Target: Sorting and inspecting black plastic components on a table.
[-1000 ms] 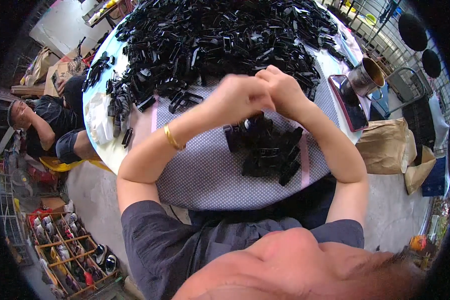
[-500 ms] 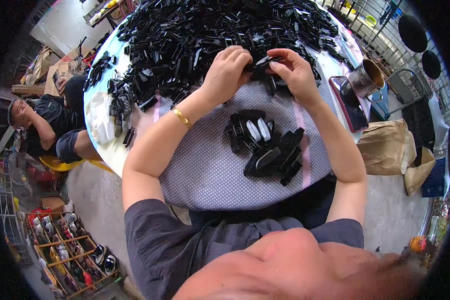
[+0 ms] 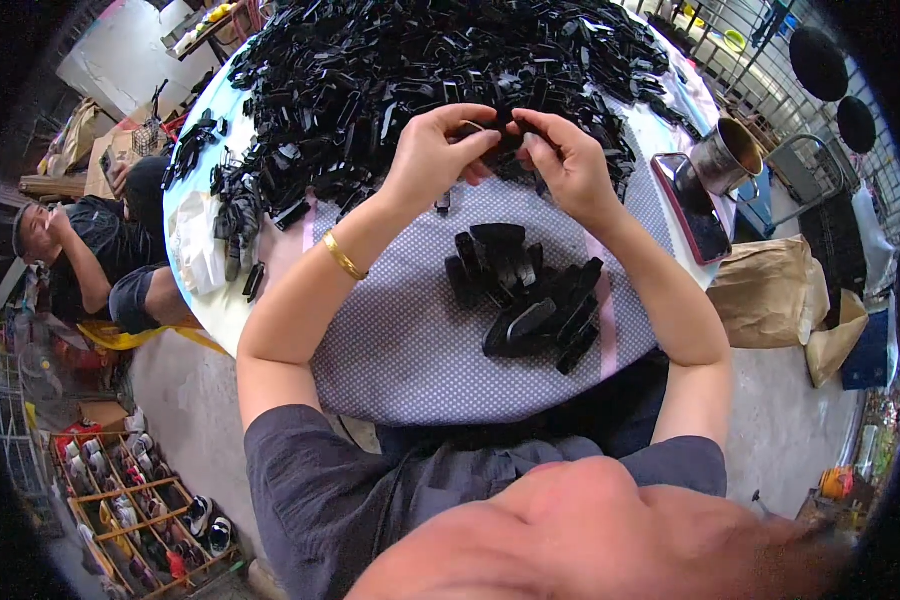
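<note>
Both my hands are raised over the near edge of a large heap of small black plastic pieces (image 3: 370, 70). My left hand (image 3: 440, 152), with a gold bangle (image 3: 344, 256) on its wrist, is closed in a pinch around a black plastic piece, mostly hidden by the fingers. Just to its right, my right hand (image 3: 570, 165) pinches a dark piece between thumb and fingers. Whether the two hands grip one piece or separate ones is unclear. Between my forearms, a smaller group of black plastic pieces (image 3: 532, 318) lies on the grey dotted cloth (image 3: 400, 350).
A phone (image 3: 692, 207) and a metal mug (image 3: 725, 155) stand at the table's right edge. Dark gloves (image 3: 236, 220) and white cloth (image 3: 198, 238) lie left. Another person (image 3: 95, 240) sits at left. Paper bags (image 3: 765, 290) stand right; a shoe rack (image 3: 135, 500) is lower left.
My hands have drawn slightly apart from the shared spot above the heap, and my left hand has turned so its thumb shows. The white glare on the smaller group has gone.
</note>
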Available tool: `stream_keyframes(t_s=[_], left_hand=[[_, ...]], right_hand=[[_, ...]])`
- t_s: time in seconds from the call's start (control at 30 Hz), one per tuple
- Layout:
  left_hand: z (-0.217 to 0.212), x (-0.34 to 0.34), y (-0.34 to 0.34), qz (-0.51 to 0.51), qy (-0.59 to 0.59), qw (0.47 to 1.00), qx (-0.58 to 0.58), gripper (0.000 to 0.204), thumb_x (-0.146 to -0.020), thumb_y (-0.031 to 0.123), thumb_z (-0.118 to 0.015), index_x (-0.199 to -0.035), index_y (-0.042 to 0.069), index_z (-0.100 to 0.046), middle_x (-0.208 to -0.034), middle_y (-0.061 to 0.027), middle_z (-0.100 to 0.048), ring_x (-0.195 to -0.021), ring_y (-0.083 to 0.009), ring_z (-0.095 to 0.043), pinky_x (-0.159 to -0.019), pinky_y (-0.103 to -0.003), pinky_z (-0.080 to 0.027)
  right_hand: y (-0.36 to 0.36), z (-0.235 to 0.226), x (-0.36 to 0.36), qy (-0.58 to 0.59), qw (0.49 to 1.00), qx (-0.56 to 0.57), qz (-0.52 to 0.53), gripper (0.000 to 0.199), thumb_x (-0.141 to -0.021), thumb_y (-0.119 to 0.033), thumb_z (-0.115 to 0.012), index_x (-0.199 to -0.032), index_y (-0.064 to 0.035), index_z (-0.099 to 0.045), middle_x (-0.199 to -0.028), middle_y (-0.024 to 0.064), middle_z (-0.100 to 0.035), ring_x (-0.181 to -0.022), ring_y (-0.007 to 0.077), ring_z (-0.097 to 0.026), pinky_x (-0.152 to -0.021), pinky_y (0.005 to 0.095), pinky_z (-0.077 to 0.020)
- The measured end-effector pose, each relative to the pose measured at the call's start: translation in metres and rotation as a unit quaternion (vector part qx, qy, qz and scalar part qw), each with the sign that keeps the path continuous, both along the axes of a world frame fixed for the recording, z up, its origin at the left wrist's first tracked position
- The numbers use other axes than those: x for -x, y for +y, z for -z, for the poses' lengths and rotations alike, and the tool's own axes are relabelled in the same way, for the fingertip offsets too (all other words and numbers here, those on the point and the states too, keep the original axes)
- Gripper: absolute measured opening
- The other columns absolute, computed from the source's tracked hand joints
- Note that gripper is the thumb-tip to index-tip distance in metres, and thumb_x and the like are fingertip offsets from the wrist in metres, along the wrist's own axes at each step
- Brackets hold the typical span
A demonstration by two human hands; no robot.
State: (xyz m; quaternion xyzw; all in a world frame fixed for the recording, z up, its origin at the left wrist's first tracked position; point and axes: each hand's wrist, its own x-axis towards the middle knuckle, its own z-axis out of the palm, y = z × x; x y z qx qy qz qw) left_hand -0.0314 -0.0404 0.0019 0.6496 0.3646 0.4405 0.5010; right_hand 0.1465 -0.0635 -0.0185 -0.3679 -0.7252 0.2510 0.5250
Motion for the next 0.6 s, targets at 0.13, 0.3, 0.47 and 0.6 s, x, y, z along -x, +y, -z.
stream_keyframes(t_s=[0.13, 0.3, 0.47, 0.6], left_hand=[[0.002, -0.001, -0.002, 0.025, 0.02, 0.998, 0.061, 0.033, -0.082, 0.016, -0.063, -0.107, -0.005, -0.054, -0.076, -0.0086, -0.061, -0.056, -0.0109, -0.059, -0.05, -0.022, -0.051], [0.006, -0.001, 0.0, 0.091, -0.111, 0.974, 0.178, 0.033, -0.085, 0.013, -0.057, -0.114, -0.002, -0.051, -0.087, -0.0065, -0.06, -0.069, -0.0105, -0.059, -0.062, -0.021, -0.05], [0.003, 0.001, 0.003, 0.1, -0.118, 0.974, 0.165, 0.029, -0.085, 0.005, -0.054, -0.114, -0.001, -0.053, -0.088, -0.0056, -0.059, -0.072, -0.0103, -0.058, -0.066, -0.022, -0.048], [0.006, -0.001, 0.002, 0.048, 0.077, 0.995, -0.051, 0.025, -0.083, 0.001, -0.055, -0.107, -0.002, -0.058, -0.088, -0.0045, -0.059, -0.07, -0.0101, -0.055, -0.065, -0.022, -0.046]], right_hand=[[-0.012, -0.008, 0.007, 0.015, 0.999, 0.043, -0.027, 0.022, -0.091, -0.007, -0.044, -0.108, 0.0015, -0.055, -0.085, 0.0055, -0.057, -0.068, 0.0098, -0.058, -0.061, 0.0204, -0.0474], [-0.003, 0.004, 0.002, 0.001, 0.999, 0.052, 0.003, 0.019, -0.088, -0.008, -0.051, -0.105, -0.0001, -0.055, -0.078, 0.0065, -0.061, -0.064, 0.0092, -0.058, -0.054, 0.0221, -0.047], [-0.01, -0.006, 0.002, -0.001, 0.992, 0.123, 0.01, 0.016, -0.09, -0.016, -0.052, -0.094, -0.0012, -0.055, -0.072, 0.0016, -0.058, -0.058, 0.0073, -0.056, -0.05, 0.0192, -0.0452], [-0.008, -0.007, 0.002, 0.088, 0.989, 0.12, 0.007, 0.015, -0.09, -0.017, -0.052, -0.092, -0.0024, -0.055, -0.072, 0.0011, -0.058, -0.056, 0.0068, -0.056, -0.048, 0.0181, -0.0432]])
